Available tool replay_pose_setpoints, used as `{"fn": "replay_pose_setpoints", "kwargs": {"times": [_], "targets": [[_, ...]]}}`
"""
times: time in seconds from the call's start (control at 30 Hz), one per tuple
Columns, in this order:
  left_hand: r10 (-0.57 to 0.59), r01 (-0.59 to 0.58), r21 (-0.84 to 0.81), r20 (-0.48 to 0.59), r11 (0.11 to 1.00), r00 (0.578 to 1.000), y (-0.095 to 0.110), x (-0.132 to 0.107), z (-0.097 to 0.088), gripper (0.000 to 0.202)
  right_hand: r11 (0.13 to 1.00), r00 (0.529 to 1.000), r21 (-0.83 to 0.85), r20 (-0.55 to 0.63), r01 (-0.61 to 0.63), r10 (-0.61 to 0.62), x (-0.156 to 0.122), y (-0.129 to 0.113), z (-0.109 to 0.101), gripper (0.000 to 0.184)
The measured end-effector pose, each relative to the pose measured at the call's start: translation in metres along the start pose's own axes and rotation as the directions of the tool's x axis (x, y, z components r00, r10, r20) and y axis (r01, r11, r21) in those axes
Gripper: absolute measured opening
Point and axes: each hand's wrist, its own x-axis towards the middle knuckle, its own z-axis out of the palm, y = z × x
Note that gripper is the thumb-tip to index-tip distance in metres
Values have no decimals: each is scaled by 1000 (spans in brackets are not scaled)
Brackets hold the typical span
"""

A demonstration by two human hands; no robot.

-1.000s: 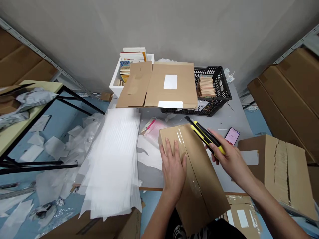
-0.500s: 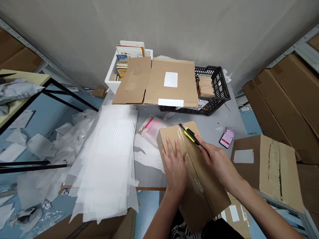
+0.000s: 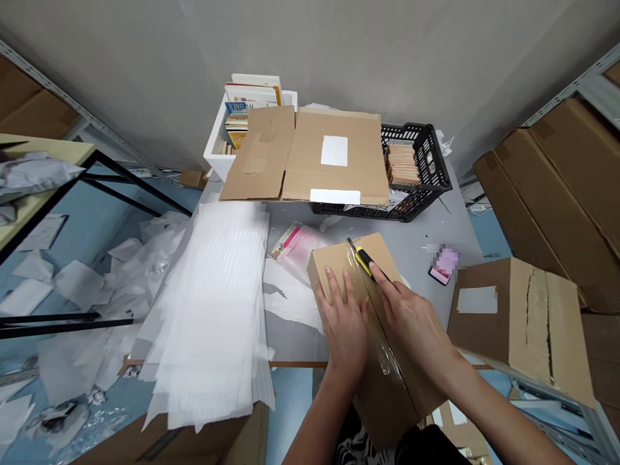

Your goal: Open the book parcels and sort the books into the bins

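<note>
Gripping yellow-black utility knife [image 3: 364, 259] in right hand [image 3: 411, 320], running along taped seam of cardboard box [image 3: 385, 400]; pressing box with flat, open left hand [image 3: 343, 326], box lying on table [image 3: 436, 226] at 6 o'clock.

Head camera looks forward and down, seemingly wide-angled, close above the left hand [image 3: 343, 326] and right hand [image 3: 411, 316].

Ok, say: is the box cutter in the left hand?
No, the right hand holds the yellow box cutter; the left hand rests on the carton.

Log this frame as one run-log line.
left hand: flat on cardboard box | right hand: holding yellow-and-black utility knife along taped seam
</note>
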Motion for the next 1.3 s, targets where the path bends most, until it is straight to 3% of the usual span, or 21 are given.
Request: {"fn": "replay_pose_setpoints", "kwargs": {"times": [0.2,0.43,0.73,1.07,1.3], "targets": [[38,-38,-5,-22,999,999,-1,-2,3,56,990,998,-137,-61,27,-35,-7,-5,6,66],[42,-43,-12,-20,999,999,-2,-1,0,55,971,999,-237,-40,25,-35,-11,-12,4,75],[63,-63,-17,29,998,998,-3,0,2,54,961,999,-276,-43,8,-21,-13,-17,5,75],[34,-34,24,-7,999,999,0,0,0,55,963,999,-270,-34,10,-20,-20,-17,9,73],[22,-23,18,46,1000,999,0,0,-2,54,950,995,-311,-80,33,-60,-28,-17,8,80]]}}
